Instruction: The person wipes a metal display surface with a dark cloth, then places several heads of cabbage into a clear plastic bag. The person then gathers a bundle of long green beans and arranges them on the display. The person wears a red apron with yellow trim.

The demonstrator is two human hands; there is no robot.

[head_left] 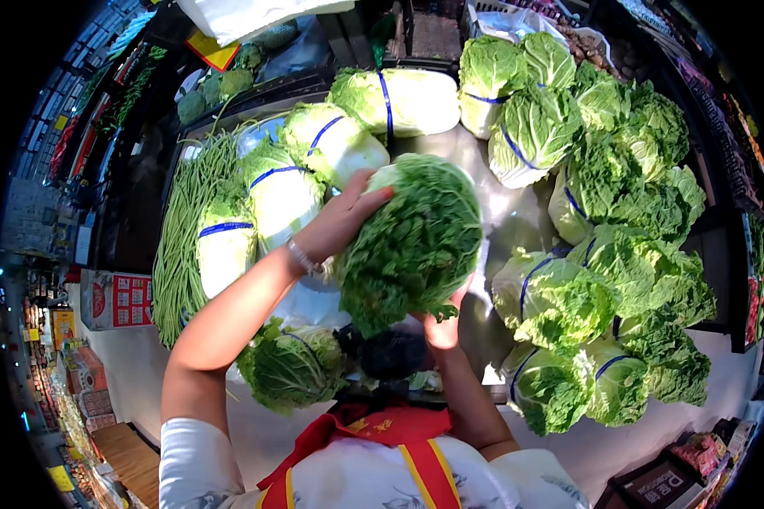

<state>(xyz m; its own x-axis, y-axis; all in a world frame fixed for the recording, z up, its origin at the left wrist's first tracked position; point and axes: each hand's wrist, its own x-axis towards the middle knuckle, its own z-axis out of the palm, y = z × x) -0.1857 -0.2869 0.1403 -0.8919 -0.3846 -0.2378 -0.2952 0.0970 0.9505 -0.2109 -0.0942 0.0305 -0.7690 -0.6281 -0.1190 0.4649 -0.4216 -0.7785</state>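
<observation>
Held cabbage (418,246): hanging over the middle of the worktop (505,229), showing frilly green leaves upward and no band on the visible side; apparently needing two hands because of its bulk.
Left hand (345,219): clamping on the held cabbage, spreading along its upper left side; probably steadying the round head against tipping.
Right hand (446,318): reaching to the lower right of the held cabbage, mostly hiding beneath the leaves; likely bearing weight from below; cannot tell how the fingers are closing.
Bracelet (301,257): circling the left wrist.
Near cabbage (289,365): lying at the near left, just beside the left forearm.
Left cabbages (286,199): lying in a slanting row, wearing blue bands, presumably keeping the leaves bundled.
Far cabbage (420,102): lying crosswise along the far side, also wearing a blue band.
Right cabbages (615,284): crowding together in a long heap, perhaps stopping one another from rolling.
Long beans (187,229): trailing lengthwise along the left edge, perhaps saving room.
Red apron (382,427): covering the chest, hanging from yellow-edged straps.
</observation>
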